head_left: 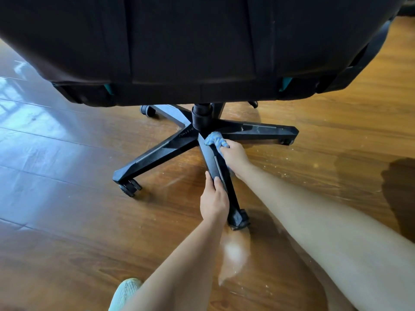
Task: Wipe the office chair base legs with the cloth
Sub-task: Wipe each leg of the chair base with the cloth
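Note:
A black five-legged chair base [188,133] stands on the wooden floor under the big black seat [193,46]. One leg [212,158] points toward me and ends in a caster [239,218]. My left hand [213,199] grips that leg partway along, thumb on its left side, fingers on top. My right hand [234,154] holds a bunched light blue cloth [215,140] and presses it on the same leg close to the central hub, beside the gas column [202,115].
Other legs spread left [155,153], right [260,130] and back, each with a caster. The glossy wood floor [67,176] shows glare at left and pale dust specks at right. A pale green shoe [125,292] sits at the bottom edge.

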`<move>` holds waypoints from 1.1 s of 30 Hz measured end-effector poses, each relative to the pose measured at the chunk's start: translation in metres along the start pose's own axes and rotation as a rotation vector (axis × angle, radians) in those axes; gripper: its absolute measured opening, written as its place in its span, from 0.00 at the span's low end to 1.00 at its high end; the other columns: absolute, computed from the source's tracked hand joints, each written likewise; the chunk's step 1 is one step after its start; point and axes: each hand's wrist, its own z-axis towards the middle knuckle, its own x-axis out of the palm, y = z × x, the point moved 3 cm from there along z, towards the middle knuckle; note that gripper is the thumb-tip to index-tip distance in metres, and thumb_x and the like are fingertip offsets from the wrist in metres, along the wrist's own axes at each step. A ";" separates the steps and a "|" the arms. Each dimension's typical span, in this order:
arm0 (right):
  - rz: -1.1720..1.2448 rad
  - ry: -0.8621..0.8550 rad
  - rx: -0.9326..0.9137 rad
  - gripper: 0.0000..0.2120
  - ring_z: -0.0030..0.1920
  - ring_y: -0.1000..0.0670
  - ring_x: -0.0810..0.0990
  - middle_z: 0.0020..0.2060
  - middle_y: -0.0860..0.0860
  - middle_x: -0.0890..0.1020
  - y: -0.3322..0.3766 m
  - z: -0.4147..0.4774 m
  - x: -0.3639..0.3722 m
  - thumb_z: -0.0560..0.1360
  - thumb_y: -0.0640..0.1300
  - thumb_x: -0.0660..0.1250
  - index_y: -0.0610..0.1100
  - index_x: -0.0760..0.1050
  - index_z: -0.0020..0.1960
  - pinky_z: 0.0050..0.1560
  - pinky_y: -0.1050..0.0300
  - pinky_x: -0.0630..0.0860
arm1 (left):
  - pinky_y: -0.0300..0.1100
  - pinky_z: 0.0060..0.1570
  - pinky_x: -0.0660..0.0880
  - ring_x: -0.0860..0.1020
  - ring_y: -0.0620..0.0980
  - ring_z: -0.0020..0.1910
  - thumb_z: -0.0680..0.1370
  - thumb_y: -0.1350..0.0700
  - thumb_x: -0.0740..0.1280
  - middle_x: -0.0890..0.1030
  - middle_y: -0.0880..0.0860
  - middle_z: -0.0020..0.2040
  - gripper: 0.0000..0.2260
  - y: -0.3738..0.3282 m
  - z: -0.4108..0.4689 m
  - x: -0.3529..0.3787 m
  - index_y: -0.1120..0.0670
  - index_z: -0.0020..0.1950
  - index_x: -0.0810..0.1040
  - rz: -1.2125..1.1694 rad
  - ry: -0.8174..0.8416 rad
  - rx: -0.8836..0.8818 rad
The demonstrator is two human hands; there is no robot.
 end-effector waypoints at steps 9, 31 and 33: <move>-0.029 -0.039 0.068 0.09 0.39 0.50 0.78 0.38 0.54 0.82 -0.038 -0.036 -0.009 0.78 0.43 0.61 0.50 0.79 0.46 0.35 0.56 0.70 | 0.54 0.60 0.78 0.82 0.56 0.59 0.84 0.32 0.47 0.83 0.50 0.63 0.29 -0.012 0.015 0.000 0.34 0.85 0.47 0.101 0.034 -0.010; 0.059 0.067 0.360 0.20 0.67 0.38 0.76 0.69 0.38 0.76 0.008 0.043 0.011 0.82 0.40 0.58 0.36 0.71 0.72 0.54 0.52 0.74 | 0.52 0.52 0.83 0.83 0.53 0.48 0.81 0.29 0.52 0.80 0.46 0.53 0.35 -0.004 0.016 -0.015 0.34 0.84 0.41 0.165 0.102 -0.030; -0.079 -0.017 0.375 0.18 0.56 0.39 0.82 0.64 0.40 0.80 0.021 0.040 0.013 0.80 0.42 0.63 0.38 0.74 0.69 0.50 0.52 0.77 | 0.53 0.51 0.84 0.84 0.54 0.49 0.77 0.31 0.63 0.79 0.45 0.54 0.42 -0.001 0.015 -0.020 0.35 0.84 0.41 0.231 0.091 -0.005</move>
